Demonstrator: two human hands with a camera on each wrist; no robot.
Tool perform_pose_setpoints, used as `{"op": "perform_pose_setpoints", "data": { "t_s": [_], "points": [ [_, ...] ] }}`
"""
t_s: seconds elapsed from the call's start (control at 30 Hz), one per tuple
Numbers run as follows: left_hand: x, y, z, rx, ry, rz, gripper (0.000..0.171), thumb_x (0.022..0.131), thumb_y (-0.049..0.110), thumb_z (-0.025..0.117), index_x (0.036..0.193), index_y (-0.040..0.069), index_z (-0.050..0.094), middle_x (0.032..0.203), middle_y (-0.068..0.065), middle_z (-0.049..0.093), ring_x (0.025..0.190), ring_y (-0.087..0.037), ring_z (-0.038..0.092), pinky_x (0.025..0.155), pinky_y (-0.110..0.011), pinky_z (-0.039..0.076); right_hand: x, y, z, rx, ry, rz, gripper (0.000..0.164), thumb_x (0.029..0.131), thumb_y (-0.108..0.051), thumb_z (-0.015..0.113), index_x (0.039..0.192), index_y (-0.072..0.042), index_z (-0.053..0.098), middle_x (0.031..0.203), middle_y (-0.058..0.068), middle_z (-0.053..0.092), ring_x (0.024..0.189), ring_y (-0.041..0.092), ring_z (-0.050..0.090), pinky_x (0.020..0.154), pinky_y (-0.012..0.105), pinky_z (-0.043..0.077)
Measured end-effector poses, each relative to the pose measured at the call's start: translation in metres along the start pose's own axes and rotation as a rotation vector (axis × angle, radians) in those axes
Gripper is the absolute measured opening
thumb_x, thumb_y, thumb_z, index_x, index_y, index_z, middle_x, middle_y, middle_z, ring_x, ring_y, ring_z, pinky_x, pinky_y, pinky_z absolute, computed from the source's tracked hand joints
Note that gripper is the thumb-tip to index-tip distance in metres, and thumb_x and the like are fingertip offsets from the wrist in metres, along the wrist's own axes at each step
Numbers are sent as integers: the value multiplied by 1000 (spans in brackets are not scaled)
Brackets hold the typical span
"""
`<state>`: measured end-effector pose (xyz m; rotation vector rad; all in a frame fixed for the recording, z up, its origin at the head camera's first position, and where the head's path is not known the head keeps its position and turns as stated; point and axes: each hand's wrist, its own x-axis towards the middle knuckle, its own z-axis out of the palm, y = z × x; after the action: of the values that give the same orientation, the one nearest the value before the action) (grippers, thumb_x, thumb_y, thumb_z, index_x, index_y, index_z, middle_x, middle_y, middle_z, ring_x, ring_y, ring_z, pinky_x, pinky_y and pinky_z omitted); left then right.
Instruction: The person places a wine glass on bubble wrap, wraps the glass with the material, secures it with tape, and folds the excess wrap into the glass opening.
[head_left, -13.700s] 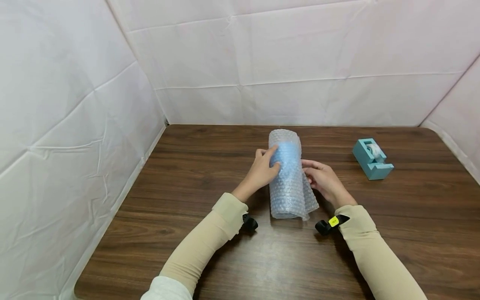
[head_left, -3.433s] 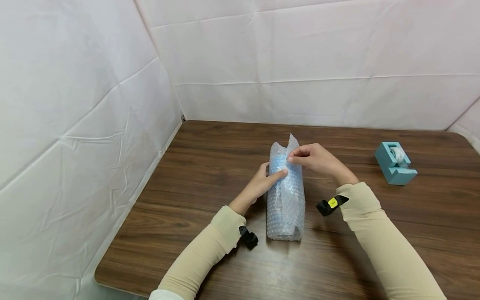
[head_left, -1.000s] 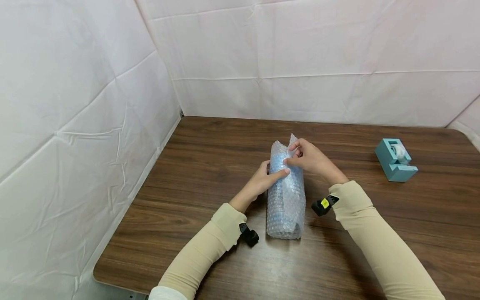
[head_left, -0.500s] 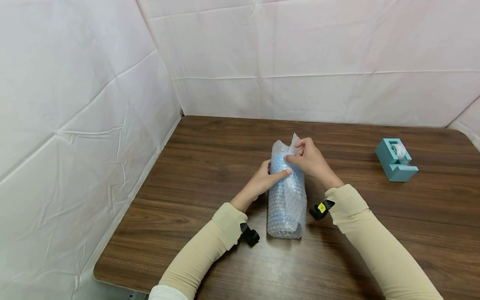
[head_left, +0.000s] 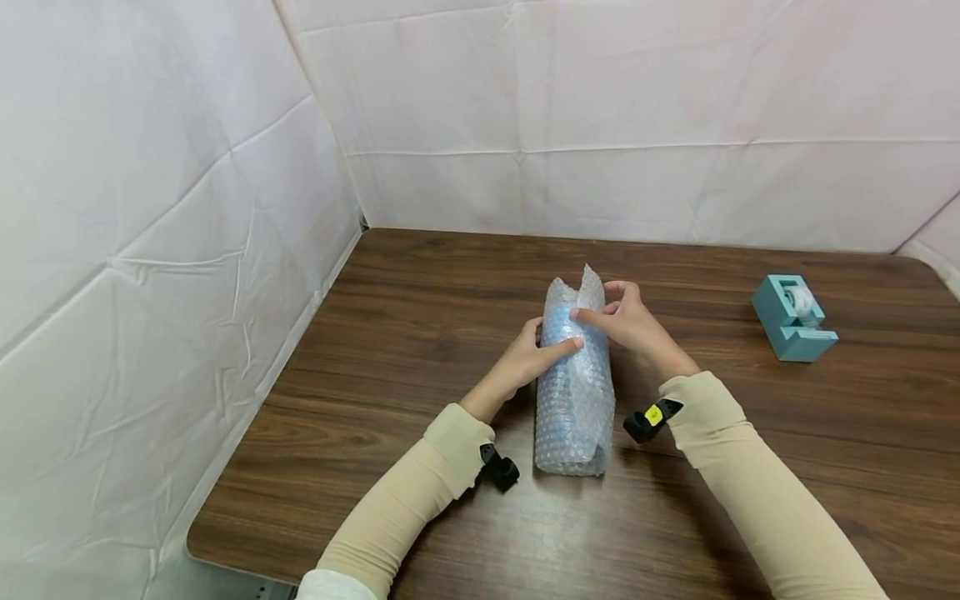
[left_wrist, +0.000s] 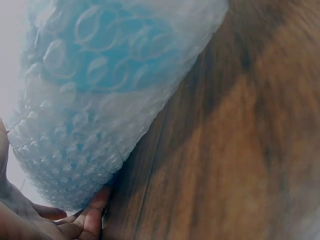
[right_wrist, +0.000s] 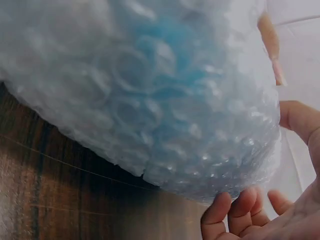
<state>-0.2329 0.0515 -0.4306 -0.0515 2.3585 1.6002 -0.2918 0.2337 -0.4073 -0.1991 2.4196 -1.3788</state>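
Note:
A roll of bubble wrap with something blue inside lies lengthwise on the wooden table. From its left side my left hand grips it, thumb across the top. In the left wrist view the fingertips reach under the wrapped bundle. My right hand holds the far right side, its thumb pressing on top near the wrap's loose edge. The right wrist view shows its curled fingers at the underside of the bubble wrap. A pointed corner of the wrap stands up at the far end.
A teal tape dispenser with a roll of clear tape stands to the right on the table. White cloth walls enclose the back and sides. Black wrist cameras hang from both cuffs.
Earlier a flap stuck out at the roll's lower right; it now lies over the top. Over the last second my right fingers have slid from the upper edge down to the right side.

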Motion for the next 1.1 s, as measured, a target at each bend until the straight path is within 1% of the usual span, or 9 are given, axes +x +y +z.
{"op": "perform_pose_setpoints", "data": {
  "t_s": [0.07,0.17,0.33,0.57,0.67,0.8,0.83,0.93,1.1],
  "points": [
    [0,0,0,-6,-2,2,94,86,54,63,154,12,15,154,-17,28,135,-35,40,107,-52,37,2,2,1,32,-19,25,102,86,-50,66,153,-11,-2,140,25,35,107,32,48,85,40,49],
    [0,0,0,-11,-5,6,93,87,54,63,154,12,15,154,-18,29,134,-34,41,106,-51,38,5,5,3,44,-49,47,110,86,-52,65,153,-14,-13,145,25,29,113,33,45,88,42,49],
    [0,0,0,-13,1,9,92,86,53,64,154,12,16,153,-17,31,132,-34,43,105,-50,40,8,9,7,13,-57,70,113,85,-57,62,152,-17,-19,149,27,22,127,40,39,98,50,45],
    [1,-1,2,-7,10,9,94,86,54,64,154,13,15,154,-16,30,133,-34,43,105,-50,40,5,12,11,-39,-36,67,112,87,-59,57,151,-16,-23,151,29,15,131,45,34,103,54,40],
    [1,-1,2,-1,8,-1,95,85,55,64,154,13,15,154,-16,29,134,-34,42,105,-50,39,3,13,11,4,-70,85,113,87,-60,57,150,-17,-26,154,28,9,136,45,28,106,55,37],
    [0,-2,3,4,8,-6,94,85,55,64,154,13,16,154,-16,29,134,-34,41,105,-51,39,3,16,10,123,-161,122,115,87,-60,58,148,-18,-30,158,26,-4,143,43,19,110,56,31],
    [0,-2,3,3,9,-5,94,85,55,64,154,13,16,154,-16,30,134,-34,42,105,-51,39,3,17,9,150,-183,125,115,87,-60,58,148,-17,-30,158,25,-7,143,43,18,110,56,31],
    [1,-2,3,-2,8,2,93,85,54,65,154,13,16,153,-16,32,132,-34,44,104,-50,41,2,20,8,210,-245,117,112,89,-58,57,150,-12,-25,159,23,-6,144,42,18,111,56,29],
    [0,-1,3,-5,13,14,93,86,53,65,154,13,16,152,-17,32,131,-33,44,104,-50,41,1,22,7,252,-296,85,103,91,-55,57,154,-5,-7,158,23,12,142,39,26,111,54,31]
  ]
}}
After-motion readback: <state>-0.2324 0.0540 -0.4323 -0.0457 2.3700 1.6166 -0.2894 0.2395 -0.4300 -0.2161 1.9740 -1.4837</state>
